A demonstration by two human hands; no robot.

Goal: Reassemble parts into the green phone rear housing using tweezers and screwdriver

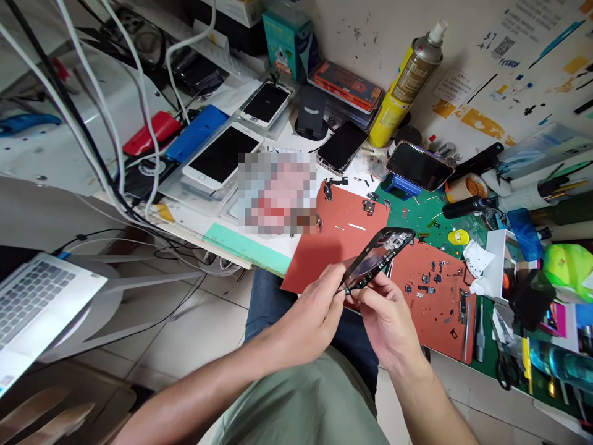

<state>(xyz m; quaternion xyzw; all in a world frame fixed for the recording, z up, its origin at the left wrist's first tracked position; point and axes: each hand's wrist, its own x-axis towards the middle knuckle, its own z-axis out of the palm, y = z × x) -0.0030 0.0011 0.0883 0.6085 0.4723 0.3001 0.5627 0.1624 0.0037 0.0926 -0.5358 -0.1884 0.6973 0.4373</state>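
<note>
A dark phone frame (pixel 377 256), its inside laid bare, is held tilted above the near edge of the red mat. My left hand (pixel 322 309) is closed round its lower left end. My right hand (pixel 385 315) grips the lower right side, thumb and fingers pinched at the edge; whether they also hold a small part there is hidden. To the right on the red mat (pixel 403 315) lie several tiny phone parts (pixel 426 288) and a narrow dark board strip (pixel 462 307).
Behind the mat stand a phone on a blue holder (pixel 421 165) and a tilted yellow spray can (pixel 405 83). White phone (pixel 222 154) lies left. Scissors (pixel 507 368), a screwdriver (pixel 480 330) and a bottle (pixel 563 361) crowd the right. Hanging cables (pixel 109 179) and a laptop (pixel 44 309) are left.
</note>
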